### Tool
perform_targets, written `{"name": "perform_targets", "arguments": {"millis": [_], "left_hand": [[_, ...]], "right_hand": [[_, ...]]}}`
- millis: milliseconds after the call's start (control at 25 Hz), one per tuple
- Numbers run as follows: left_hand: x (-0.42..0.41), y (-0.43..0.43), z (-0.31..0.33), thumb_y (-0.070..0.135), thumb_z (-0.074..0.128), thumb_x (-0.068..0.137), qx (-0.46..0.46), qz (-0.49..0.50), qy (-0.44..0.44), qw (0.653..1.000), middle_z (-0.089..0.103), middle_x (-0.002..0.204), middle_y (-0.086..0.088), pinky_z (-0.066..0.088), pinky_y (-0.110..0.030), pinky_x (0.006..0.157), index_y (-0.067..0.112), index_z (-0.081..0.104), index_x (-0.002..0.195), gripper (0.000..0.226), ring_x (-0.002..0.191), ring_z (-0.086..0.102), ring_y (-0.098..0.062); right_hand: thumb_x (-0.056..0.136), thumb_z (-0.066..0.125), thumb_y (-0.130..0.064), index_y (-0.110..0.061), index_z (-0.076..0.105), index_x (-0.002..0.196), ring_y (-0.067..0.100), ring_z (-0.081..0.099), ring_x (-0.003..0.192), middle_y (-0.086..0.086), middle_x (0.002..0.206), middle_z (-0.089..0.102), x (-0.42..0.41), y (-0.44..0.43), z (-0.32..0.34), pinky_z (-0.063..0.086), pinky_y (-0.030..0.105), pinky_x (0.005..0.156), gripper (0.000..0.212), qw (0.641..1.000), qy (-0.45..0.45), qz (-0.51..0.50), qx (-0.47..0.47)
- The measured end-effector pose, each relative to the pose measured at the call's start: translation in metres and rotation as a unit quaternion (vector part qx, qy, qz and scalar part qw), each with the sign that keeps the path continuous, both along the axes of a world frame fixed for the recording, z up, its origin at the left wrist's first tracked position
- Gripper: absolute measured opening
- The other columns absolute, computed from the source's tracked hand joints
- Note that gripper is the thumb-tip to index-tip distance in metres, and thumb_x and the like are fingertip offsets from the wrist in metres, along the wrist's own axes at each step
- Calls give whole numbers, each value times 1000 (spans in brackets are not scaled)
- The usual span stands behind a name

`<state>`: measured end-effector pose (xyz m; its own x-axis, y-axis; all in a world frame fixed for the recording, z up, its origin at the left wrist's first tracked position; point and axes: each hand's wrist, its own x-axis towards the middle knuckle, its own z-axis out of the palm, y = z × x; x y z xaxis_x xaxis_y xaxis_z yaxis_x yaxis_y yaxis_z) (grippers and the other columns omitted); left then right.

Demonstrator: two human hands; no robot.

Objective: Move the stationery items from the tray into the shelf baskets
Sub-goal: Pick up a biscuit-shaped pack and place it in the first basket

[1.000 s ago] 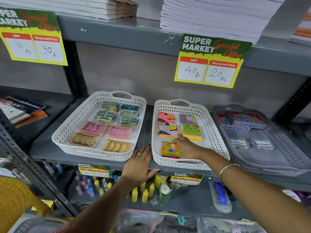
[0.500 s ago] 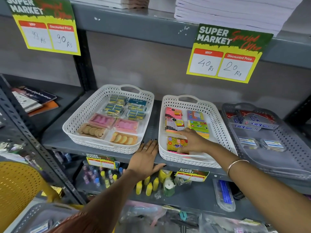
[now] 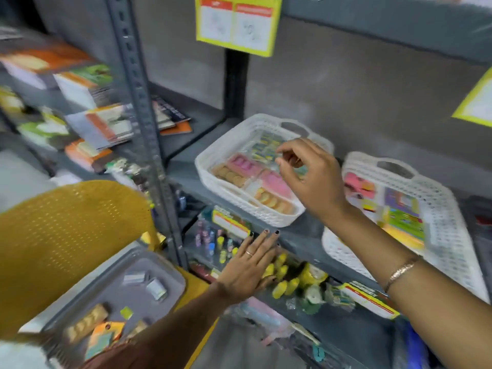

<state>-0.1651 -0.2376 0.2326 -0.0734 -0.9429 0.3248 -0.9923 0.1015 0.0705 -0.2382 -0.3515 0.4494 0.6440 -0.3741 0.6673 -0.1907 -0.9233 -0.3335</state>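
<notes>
A grey tray (image 3: 162, 265) rests on a yellow chair at the lower left and holds several small stationery packs, among them an orange packet (image 3: 106, 332). Two white shelf baskets stand on the grey shelf: the left basket (image 3: 213, 153) holds eraser packs, the right basket (image 3: 450, 217) holds coloured sticky-note pads. My right hand (image 3: 311, 179) hovers over the left basket with curled fingers and nothing in it. My left hand (image 3: 250, 267) lies flat, fingers spread, against the shelf's front edge below that basket.
The yellow chair back (image 3: 66, 235) rises at the left. A perforated grey upright (image 3: 138, 97) divides the shelves, with stacked books (image 3: 87, 107) to its left. Small yellow bottles (image 3: 279, 278) crowd the lower shelf. A yellow price sign (image 3: 238, 22) hangs above.
The view has swung left and down, bringing the chair and tray into sight. My right hand left the right basket and now hangs over the left basket. My left hand stays on the shelf edge.
</notes>
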Motion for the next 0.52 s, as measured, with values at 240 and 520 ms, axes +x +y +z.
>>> {"name": "perform_targets", "arguments": {"millis": [240, 520], "left_hand": [[71, 139, -87, 53, 28, 97, 127, 259, 73, 955, 29, 150, -14, 11, -45, 109, 8, 30, 140, 62, 142, 0, -25], [84, 266, -189, 62, 15, 95, 220, 438, 174, 854, 15, 155, -10, 13, -44, 108, 4, 39, 137, 76, 141, 11, -28]], "right_hand": [[83, 48, -27, -10, 62, 94, 21, 59, 83, 8, 85, 64, 118, 78, -96, 49, 34, 65, 24, 979, 114, 166, 14], [90, 52, -18, -9, 53, 113, 35, 56, 104, 13, 116, 56, 193, 143, -295, 46, 41, 69, 24, 890, 390, 210, 106]]}}
